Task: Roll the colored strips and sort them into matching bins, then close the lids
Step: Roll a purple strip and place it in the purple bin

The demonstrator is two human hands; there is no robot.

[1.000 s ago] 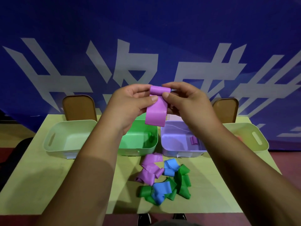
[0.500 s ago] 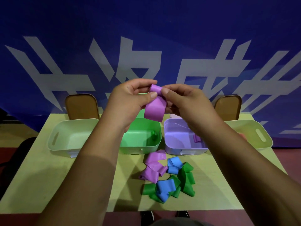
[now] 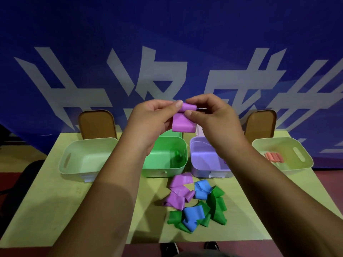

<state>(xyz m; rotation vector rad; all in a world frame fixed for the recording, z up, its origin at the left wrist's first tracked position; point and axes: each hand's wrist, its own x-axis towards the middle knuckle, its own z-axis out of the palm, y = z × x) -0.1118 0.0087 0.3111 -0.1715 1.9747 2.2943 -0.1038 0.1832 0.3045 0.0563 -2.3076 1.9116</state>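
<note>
Few strips are sorted yet: the left hand (image 3: pixel 154 119) and right hand (image 3: pixel 209 115) pinch with curled fingers (image 3: pixel 189 113) a half-rolled purple strip (image 3: pixel 183 121) above the purple bin (image 3: pixel 204 160), a pile of loose strips (image 3: pixel 194 204) lies on the worktop (image 3: pixel 74 210) before that bin, and no lid (image 3: pixel 97 125) is closed.

two hands, the left hand (image 3: pixel 154 119) and the right hand (image 3: pixel 213 117). one held strip (image 3: pixel 183 123), purple, between them.

four bins: left bin (image 3: pixel 74 173), green bin (image 3: pixel 163 171), purple bin (image 3: pixel 204 169), right bin (image 3: pixel 274 140).

two brown lids (image 3: pixel 97 125) (image 3: pixel 259 124), plus slivers of two more, a green lid (image 3: pixel 174 133) and a pink lid (image 3: pixel 198 130).

in the pile: two blue strips (image 3: pixel 202 188) (image 3: pixel 193 214), at least two purple strips (image 3: pixel 181 179) (image 3: pixel 176 199), and green strips (image 3: pixel 217 203) too tangled to count.

one green roll (image 3: pixel 178 157). three or four salmon rolls (image 3: pixel 273 157), too blurred to be sure.

two shoes (image 3: pixel 168 247) (image 3: pixel 211 245). one table (image 3: pixel 55 210).
</note>
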